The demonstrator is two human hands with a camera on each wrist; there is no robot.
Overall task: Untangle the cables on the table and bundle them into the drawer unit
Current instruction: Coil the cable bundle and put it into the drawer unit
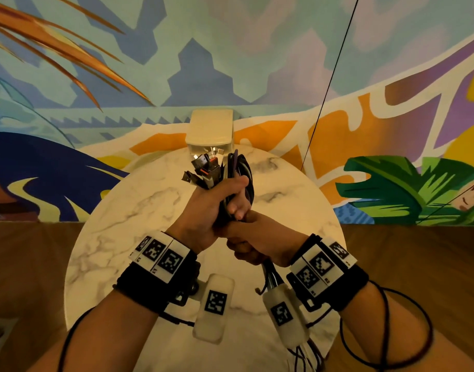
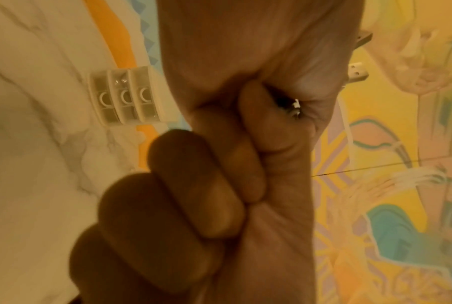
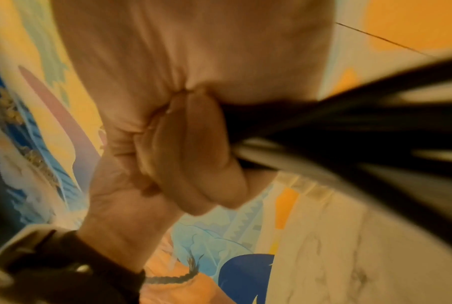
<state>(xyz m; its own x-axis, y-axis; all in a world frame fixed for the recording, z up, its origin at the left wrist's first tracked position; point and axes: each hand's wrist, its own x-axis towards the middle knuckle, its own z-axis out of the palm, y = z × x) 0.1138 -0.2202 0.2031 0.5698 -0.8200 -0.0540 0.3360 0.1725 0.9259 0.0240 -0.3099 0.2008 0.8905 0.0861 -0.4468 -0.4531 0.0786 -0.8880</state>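
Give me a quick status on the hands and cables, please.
Left hand grips cable bundle, plugs up. Right hand grips it lower down. Drawer unit shut, path clear.

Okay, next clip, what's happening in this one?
A person holds a bunch of cables upright over a round marble table. The left hand grips the bunch near the top, with the plugs fanning out above the fist. The right hand grips the same cables just below it, and loose ends hang down under that wrist. The white drawer unit stands at the far edge of the table, apart from the hands; nothing is going into it yet.
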